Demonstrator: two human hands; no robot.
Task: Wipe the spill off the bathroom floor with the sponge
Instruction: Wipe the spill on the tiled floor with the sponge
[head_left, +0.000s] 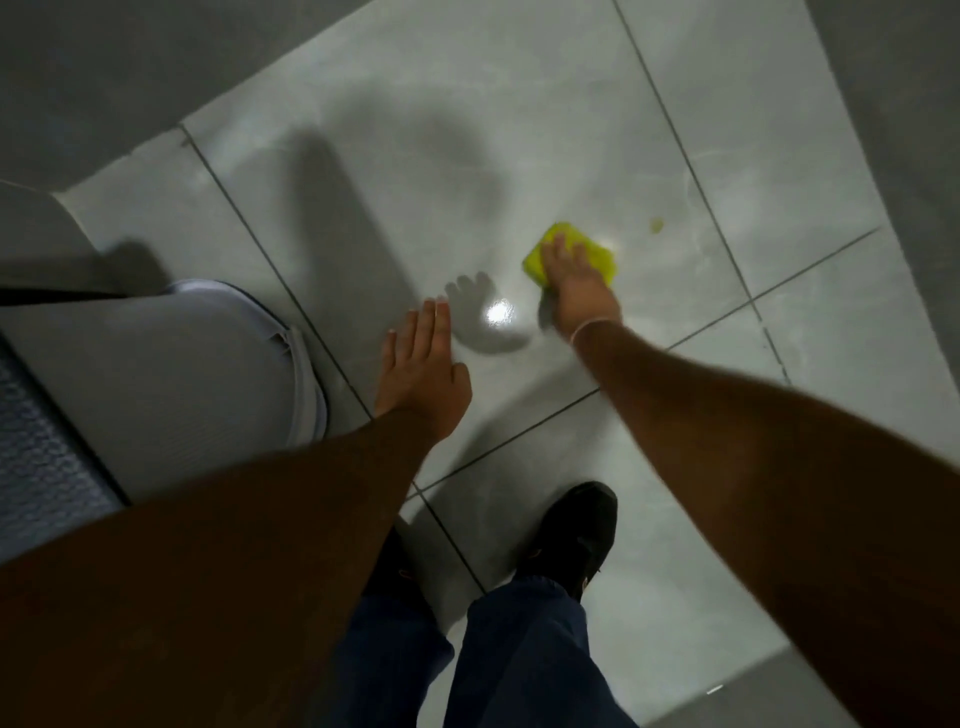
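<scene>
Pressed flat from above, one yellow sponge (571, 254) is held against the floor (467, 104) by the right hand (574, 288); its grip is spread over the sponge top with the fingers (558, 249) laid forward, palm down. The sponge lies on the pale glossy tile toward the right of the tiled area, just inside a dark grout line. One small yellowish spot (657, 224) of spill is seen on the same tile, near the sponge's far right and apart from it. The left hand (423, 364) is held open, fingers together and extended, holding nothing; whether it touches the floor cannot be told. Two dark shoes (576, 535) and blue trouser legs (519, 660) are seen at the near edge. One toilet (182, 364) is placed at the left edge. No writing can be read. Open tile is left beyond the sponge, bounded by grey walls (104, 78) at the far left and right.
</scene>
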